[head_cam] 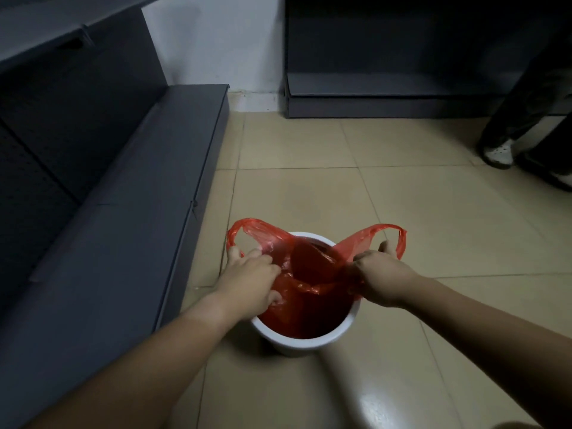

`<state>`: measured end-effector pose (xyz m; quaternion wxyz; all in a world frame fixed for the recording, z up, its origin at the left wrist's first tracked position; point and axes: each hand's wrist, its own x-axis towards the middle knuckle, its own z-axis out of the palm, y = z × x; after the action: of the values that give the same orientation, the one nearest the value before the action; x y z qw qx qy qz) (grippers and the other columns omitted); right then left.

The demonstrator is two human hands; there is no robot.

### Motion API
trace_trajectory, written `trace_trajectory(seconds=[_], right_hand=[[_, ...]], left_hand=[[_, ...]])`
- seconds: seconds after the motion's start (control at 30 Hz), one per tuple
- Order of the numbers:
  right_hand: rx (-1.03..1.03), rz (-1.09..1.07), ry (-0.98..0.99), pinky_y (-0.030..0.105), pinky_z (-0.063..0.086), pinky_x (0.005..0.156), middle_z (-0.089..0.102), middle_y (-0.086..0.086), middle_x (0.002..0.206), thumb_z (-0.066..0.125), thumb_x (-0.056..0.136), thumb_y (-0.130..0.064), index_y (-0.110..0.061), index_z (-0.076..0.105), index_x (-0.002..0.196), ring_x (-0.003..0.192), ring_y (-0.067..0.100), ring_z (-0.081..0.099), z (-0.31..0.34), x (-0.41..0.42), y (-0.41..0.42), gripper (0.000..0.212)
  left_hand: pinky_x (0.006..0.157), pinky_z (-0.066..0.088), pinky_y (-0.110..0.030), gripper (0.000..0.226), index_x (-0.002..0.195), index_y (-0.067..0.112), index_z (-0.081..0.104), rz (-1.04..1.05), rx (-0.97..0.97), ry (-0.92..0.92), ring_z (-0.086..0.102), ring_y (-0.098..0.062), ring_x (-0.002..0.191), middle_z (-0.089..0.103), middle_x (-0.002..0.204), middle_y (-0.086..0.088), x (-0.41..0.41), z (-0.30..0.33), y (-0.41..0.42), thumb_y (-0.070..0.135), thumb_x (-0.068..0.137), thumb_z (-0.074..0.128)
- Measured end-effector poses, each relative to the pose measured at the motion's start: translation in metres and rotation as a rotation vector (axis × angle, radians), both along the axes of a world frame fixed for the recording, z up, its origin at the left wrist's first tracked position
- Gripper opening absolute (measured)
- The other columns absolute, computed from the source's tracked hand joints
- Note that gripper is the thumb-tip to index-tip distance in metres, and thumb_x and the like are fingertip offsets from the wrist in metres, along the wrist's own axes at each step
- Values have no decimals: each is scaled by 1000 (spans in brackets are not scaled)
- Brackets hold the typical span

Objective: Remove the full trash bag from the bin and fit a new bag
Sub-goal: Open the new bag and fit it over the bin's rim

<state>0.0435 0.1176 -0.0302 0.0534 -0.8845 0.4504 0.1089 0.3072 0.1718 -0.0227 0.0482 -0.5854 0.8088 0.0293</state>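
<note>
Forearms: two bare forearms reach in from the lower corners of the frame toward the middle.
Bin [305, 343]: a round white bin stands on the floor just below the centre of the frame; only its near wall and rim show bare.
Bag [305, 311]: a red plastic bag sits inside the bin, its body sunk into the opening, its top edge loose and crumpled above the rim; its two handle loops stick up and out, one to the upper left of the bin, one to the upper right.
Left hand [250, 275]: closed on the left side of the bag's top edge, fingers curled into the plastic beside the left loop, thumb low against the bag near the rim.
Right hand [382, 278]: clenched in a fist on the right side of the bag's top, just under the right loop, pulling the plastic taut.
Floor [356, 196]: pale beige tiles, glossy at the lower right.
Shelving [130, 187]: dark grey shelf units along the left side and across the upper right of the frame.
Wall [216, 41]: white, between the two units.
Another person: a trouser leg and a light shoe [498, 154] at the far right edge.
</note>
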Motion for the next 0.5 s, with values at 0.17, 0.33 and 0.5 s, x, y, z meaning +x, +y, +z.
trace_trajectory(seconds=[0.17, 0.33, 0.5], right_hand=[[81, 19, -234, 35, 42, 81, 71, -2, 90, 63, 86, -27, -27, 75, 93, 84, 21, 65, 2, -19, 7, 14], [222, 60, -407, 25, 54, 75, 75, -4, 94, 69, 84, -27, -28, 77, 98, 82, 12, 68, -10, -37, 32, 16], [295, 129, -414, 3, 38, 69, 76, -8, 90, 75, 82, -24, -24, 78, 89, 81, 8, 65, -26, -38, 49, 7]], left_hand=[[97, 21, -40, 28, 118, 41, 68, -60, -12, 182, 47, -7, 114, 65, 111, 19, 29, -8, 8, 47, 96, 51], [81, 22, -36, 26, 113, 47, 71, -272, -80, 291, 40, 7, 96, 71, 100, 25, 66, -27, 37, 47, 89, 64], [76, 22, -33, 29, 100, 44, 77, -381, -54, 306, 47, 0, 84, 68, 80, 22, 72, -43, 57, 53, 86, 53]])
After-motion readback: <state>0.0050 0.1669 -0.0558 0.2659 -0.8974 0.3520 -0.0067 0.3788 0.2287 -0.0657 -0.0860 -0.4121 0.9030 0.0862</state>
